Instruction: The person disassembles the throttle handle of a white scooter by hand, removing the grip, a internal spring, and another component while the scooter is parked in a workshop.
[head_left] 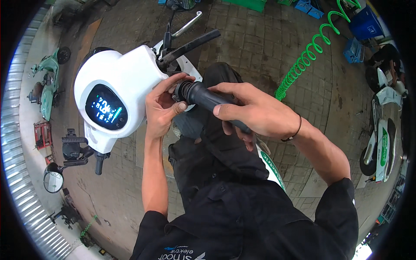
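A black ribbed handlebar grip (203,97) is held slantwise above my lap, apart from the scooter's bar. My right hand (262,108) wraps round its long rubber sleeve, thumb along the top. At its flanged end, my left hand (161,107) pinches the collar between thumb and fingers; the far side of that end is hidden. Just left of my hands stands a white scooter front (135,71) with a lit oval display (106,107). From its right side sticks out a bare black handlebar tube (190,47), with a silver brake lever (187,24) beyond it.
A round mirror (53,181) juts from the scooter's near side. A green coiled hose (310,51) hangs at the far right, near a blue bin (366,24). A mint scooter (48,89) stands left; another scooter (383,145) and a person (387,55) are at right.
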A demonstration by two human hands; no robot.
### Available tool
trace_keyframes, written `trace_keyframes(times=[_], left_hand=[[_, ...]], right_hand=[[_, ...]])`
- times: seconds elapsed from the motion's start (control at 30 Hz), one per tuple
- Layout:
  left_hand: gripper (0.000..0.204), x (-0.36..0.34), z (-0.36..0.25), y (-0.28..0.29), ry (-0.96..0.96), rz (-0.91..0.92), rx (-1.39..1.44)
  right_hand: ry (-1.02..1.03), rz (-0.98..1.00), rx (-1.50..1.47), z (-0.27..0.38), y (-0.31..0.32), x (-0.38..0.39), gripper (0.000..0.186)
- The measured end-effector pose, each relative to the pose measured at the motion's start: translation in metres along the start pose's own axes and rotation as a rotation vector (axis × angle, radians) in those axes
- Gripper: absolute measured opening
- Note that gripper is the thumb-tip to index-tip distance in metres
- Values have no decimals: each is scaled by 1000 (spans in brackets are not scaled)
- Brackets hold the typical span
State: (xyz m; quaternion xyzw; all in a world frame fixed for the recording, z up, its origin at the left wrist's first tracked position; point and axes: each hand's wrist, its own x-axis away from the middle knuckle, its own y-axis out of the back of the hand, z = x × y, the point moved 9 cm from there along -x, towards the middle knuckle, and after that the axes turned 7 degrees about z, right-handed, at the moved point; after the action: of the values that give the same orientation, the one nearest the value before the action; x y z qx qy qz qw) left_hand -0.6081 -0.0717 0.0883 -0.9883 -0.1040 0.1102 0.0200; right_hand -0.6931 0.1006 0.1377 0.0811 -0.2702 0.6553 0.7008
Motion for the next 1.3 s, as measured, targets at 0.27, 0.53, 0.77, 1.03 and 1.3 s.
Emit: trace_keyframes(times=[0.27,0.53,0.77,1.03,1.3], left_hand=[[65,1,1,-6,44,16,30],[66,1,7,-4,-39,-47,127],[64,2,7,-3,-17,-27,115],[54,0,-9,-6,7,35,-188],[57,4,-7,-11,3,14,-166]], right_hand=[[85,-86,179,12,7,1,55],[97,-118,290,19,9,2,54],[14,-59,249,14,18,2,55],[84,36,295,-16,40,-7,64],[159,74,121,-52,53,-10,69]])
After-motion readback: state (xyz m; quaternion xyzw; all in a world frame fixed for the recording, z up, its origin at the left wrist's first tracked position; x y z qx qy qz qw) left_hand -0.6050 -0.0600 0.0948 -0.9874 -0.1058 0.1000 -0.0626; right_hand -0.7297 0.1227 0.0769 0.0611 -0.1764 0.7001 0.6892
